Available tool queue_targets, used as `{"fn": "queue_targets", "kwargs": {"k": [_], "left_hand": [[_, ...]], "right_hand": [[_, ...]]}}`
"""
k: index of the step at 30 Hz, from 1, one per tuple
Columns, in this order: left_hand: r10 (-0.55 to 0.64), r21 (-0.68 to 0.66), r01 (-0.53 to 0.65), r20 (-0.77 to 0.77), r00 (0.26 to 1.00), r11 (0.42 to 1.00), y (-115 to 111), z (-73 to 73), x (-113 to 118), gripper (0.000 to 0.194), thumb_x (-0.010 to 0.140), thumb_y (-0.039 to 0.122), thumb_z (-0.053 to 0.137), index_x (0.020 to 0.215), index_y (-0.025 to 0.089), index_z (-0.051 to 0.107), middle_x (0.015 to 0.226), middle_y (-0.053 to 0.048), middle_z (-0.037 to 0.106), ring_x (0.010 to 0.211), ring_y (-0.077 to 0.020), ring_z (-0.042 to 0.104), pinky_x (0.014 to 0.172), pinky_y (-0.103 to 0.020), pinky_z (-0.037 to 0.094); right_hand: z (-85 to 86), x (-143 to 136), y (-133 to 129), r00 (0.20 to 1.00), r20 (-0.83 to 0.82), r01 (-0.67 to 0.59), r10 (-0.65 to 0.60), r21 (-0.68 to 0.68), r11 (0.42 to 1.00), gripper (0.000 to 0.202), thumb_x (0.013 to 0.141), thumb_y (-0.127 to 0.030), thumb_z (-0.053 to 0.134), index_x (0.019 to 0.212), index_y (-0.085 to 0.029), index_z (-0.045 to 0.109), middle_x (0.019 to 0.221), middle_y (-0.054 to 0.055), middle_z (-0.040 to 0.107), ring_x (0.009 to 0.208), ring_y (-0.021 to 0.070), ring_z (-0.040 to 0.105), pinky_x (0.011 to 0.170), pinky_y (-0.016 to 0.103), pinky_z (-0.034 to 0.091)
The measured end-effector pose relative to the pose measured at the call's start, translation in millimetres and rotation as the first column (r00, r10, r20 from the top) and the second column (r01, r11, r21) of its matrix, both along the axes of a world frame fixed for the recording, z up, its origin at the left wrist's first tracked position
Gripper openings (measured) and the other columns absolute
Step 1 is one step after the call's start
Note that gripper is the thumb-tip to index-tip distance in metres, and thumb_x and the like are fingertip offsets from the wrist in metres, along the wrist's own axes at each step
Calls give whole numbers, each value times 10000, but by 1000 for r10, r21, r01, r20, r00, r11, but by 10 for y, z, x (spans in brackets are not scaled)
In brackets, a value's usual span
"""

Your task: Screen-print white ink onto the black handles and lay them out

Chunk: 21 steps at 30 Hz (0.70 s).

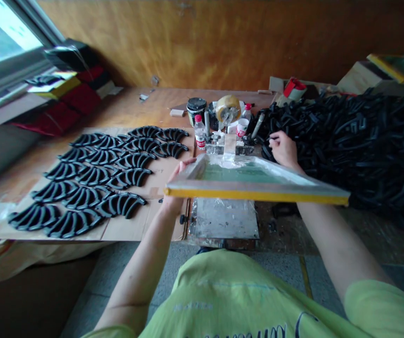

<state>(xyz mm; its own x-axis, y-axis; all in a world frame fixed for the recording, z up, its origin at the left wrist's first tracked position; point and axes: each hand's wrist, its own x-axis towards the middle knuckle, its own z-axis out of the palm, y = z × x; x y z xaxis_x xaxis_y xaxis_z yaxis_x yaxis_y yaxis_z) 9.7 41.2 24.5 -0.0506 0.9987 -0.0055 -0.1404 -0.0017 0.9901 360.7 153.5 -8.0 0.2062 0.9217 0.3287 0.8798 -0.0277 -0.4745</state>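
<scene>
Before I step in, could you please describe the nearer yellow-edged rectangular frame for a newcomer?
Find the brown wooden workbench, then its grey metal plate. Raised above that is the yellow-edged rectangular frame, the only one crossing the right forearm.

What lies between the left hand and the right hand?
In the head view, the yellow-edged screen lies between the left hand and right hand, its clamp at the far edge.

No legible text, shirt lettering [258,332] included
</scene>
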Motion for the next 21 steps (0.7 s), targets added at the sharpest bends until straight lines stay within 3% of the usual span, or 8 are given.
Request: {"fn": "queue_targets", "kwargs": {"k": [3,7,9,11,14,18,19,21], "left_hand": [[53,13,-54,81,995,998,219,52,124,441,851,576,513,1039,192,621,919,-51,674,769,-136,630,586,-204,471],[139,-71,-129,155,978,989,121,-200,307,447,842,568,546,1110,211,570,886,-33,676,668,-102,609,526,-177,435],[20,-234,14,143,990,972,-103,-437,429,492,817,582,586,1120,196,558,918,-58,694,668,-116,622,512,-186,439],[-115,-427,164,139,984,889,-371,-672,572,543,790,601,614,1122,175,556,988,-104,705,723,-156,653,509,-210,461],[-146,-554,255,234,961,792,-691,-922,740,581,778,646,599,1132,187,555,1100,-126,686,840,-206,677,559,-262,519],[-34,-578,168,235,971,798,-805,-1147,508,524,752,644,612,953,161,575,852,-77,693,719,-172,660,557,-242,500],[-14,-580,110,166,986,808,-795,-1219,331,521,751,646,600,923,156,570,786,-66,684,668,-161,644,539,-232,482],[59,-551,-70,-38,998,832,-766,-1388,-127,528,774,663,525,913,155,561,728,-58,675,603,-152,613,519,-230,456]], "right_hand": [[-471,71,-269,993,-99,40,-58,-174,984,213,874,-282,535,969,-154,676,833,79,696,793,224,638,769,352,487],[-911,-308,-705,941,-90,-339,327,-271,901,361,775,-308,712,1114,-194,655,950,66,697,901,221,615,826,345,471],[-938,-526,-891,899,-14,-426,437,-249,870,327,770,-244,724,1092,-223,665,999,61,686,966,225,586,877,361,446],[-874,-747,-1083,910,41,-398,413,-195,896,162,816,-221,682,978,-211,689,961,69,676,963,229,565,889,371,430],[-758,-1118,-1411,913,63,-397,402,-79,914,100,865,-250,638,934,-199,688,904,78,653,949,235,540,878,373,425],[-742,-1250,-1653,723,58,-684,688,-78,725,173,903,-192,570,1021,-233,689,928,43,661,952,199,542,893,331,427],[-754,-1124,-1643,732,62,-669,678,-117,734,202,908,-162,545,1030,-234,690,948,41,665,958,192,546,893,319,429],[-785,-692,-1567,845,126,-480,519,-248,841,290,896,-78,482,1031,-224,693,1012,57,661,992,190,548,883,305,431]]}}
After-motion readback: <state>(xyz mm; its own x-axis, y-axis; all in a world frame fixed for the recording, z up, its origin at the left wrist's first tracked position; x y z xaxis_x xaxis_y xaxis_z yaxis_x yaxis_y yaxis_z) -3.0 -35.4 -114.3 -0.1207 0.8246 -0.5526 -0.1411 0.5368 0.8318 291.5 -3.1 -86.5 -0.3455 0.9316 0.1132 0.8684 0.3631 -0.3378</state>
